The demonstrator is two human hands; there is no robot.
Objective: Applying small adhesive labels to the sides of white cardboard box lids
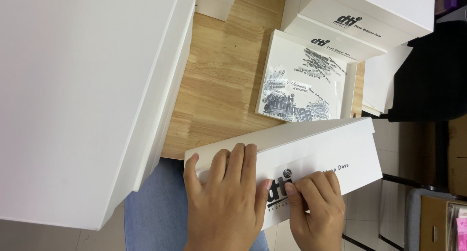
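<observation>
A flat, smooth white box [311,154] with black print lies across the person's lap at the edge of the pale wooden counter [219,81]. The left hand [226,197] rests flat and open on it, fingers spread; the right hand [316,207] pinches a clear film at the print. An open white tray [348,93] holds crumpled glossy printed film [292,98]. A stack of large white boxes [78,95] is cut off at left.
</observation>
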